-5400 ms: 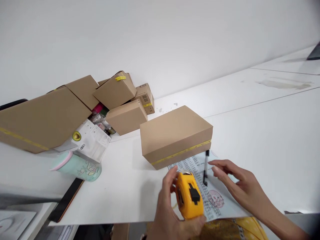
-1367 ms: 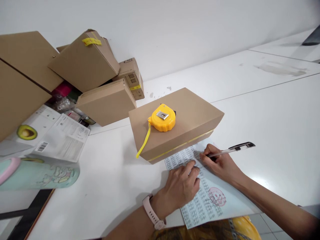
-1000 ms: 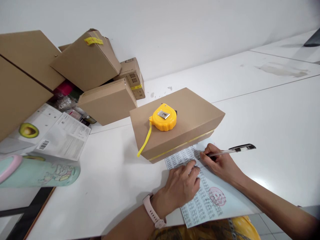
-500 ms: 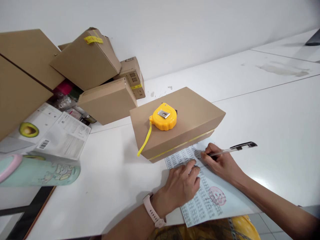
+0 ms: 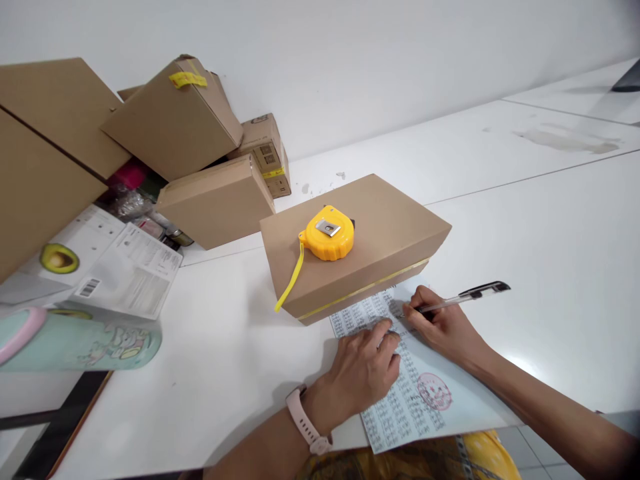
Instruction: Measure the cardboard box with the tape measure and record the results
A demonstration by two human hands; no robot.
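Note:
My right hand (image 5: 447, 327) pinches a black-and-clear pen (image 5: 467, 295), its tip down on a sheet of paper (image 5: 395, 407). Rows of handwriting fill the sheet's left part, and a round red stamp (image 5: 434, 391) marks its lower right. My left hand (image 5: 365, 363), with a pink watch (image 5: 306, 420) at the wrist, rests on the sheet with slightly bent fingers, holding nothing. The paper's far edge meets a closed cardboard box (image 5: 395, 213). On top of that box lies a yellow tape measure (image 5: 330, 233) with a yellow strap.
More cardboard boxes (image 5: 215, 207) are piled at the back left against the wall. Nearer on the left are a white carton with an avocado picture (image 5: 140, 267) and a mint-green bottle (image 5: 100, 343). The white table (image 5: 210, 387) ends close to my body.
The pen's upper end has shifted slightly left and up as my right hand moves a little. My left hand, the box and the tape measure stay put.

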